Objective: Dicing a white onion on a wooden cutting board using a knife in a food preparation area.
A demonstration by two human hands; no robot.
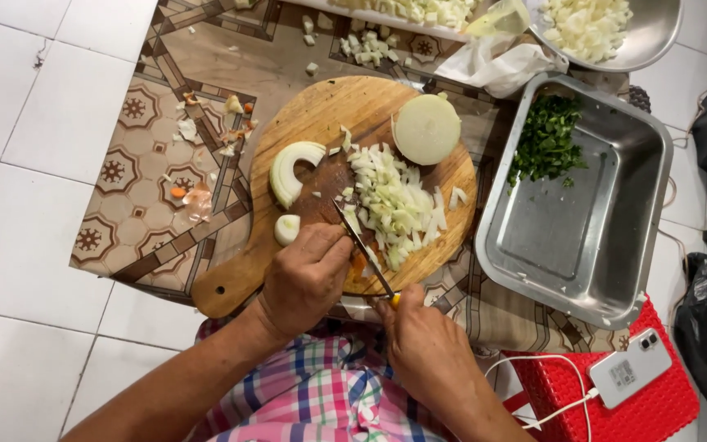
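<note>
On the round wooden cutting board [321, 123], my left hand [304, 278] curls down, fingers bunched, over what looks like an onion piece, mostly hidden. My right hand [427, 344] is closed around the yellow-handled knife [366, 252], blade angled beside the pile of diced white onion [394, 200]. I judge dicing midway; next comes a steady downward cut clear of my fingertips.

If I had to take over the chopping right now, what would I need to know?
Left hand presses something down at the near edge of the round wooden board. Right hand holds the knife, blade over the board.
Done: a pile of diced onion lies mid-board.
Left: an onion half at the far edge, a curved slice and a small piece on the left.
</note>
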